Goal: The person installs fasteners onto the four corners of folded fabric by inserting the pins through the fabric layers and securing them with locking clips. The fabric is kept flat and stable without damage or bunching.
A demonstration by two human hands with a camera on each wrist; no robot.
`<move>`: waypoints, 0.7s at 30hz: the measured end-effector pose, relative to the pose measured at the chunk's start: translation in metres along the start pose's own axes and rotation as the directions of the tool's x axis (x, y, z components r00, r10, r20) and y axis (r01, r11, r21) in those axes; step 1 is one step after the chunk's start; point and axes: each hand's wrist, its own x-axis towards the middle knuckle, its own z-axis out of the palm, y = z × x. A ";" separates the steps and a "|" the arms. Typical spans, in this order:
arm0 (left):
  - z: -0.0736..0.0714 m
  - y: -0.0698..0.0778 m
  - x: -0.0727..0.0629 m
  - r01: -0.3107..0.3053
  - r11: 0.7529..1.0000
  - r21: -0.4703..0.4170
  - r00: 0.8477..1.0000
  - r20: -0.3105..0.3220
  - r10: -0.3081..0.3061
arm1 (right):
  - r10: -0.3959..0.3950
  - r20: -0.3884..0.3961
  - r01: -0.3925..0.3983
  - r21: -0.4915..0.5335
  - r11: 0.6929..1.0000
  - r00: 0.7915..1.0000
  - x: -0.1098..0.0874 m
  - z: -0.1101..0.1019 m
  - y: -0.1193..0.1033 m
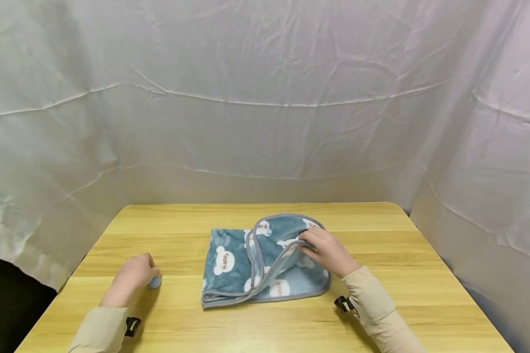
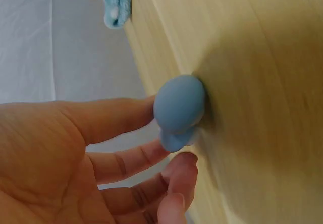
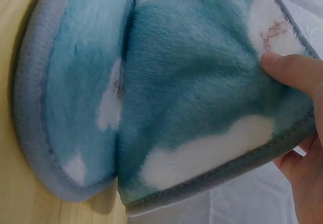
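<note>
A teal plush blanket (image 1: 234,260) with white bear-head shapes and grey edging lies folded on the table. My right hand (image 1: 329,250) pinches an upper layer near its right side and lifts it off the layers beneath. In the right wrist view, the thumb (image 3: 290,70) presses on the plush while the other fingers go behind the edge. Left of the blanket, my left hand (image 1: 134,274) holds a small, smooth, pale blue object (image 2: 180,103) between thumb and fingers, at the tabletop. It has a rounded head and a smaller lobe below; its kind is unclear.
The wooden table (image 1: 181,323) has rounded far corners. Pale grey fabric (image 1: 265,137) hangs behind it and on both sides. Dark wrist cameras (image 1: 344,304) are strapped on both wrists, below the beige sleeves (image 1: 375,299).
</note>
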 end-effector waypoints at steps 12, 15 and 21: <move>0.003 -0.001 0.002 0.028 0.999 -0.031 0.999 -0.029 -0.029 | 0.001 0.003 -0.001 -0.004 1.000 1.000 0.000 0.000 0.000; 0.001 0.006 0.001 0.013 0.999 -0.032 0.998 -0.057 -0.015 | -0.003 0.001 0.003 -0.005 1.000 1.000 0.000 0.000 0.001; -0.006 0.035 -0.001 -0.056 0.997 -0.052 0.991 -0.121 0.050 | -0.027 -0.018 0.027 -0.008 1.000 0.999 -0.002 0.001 0.002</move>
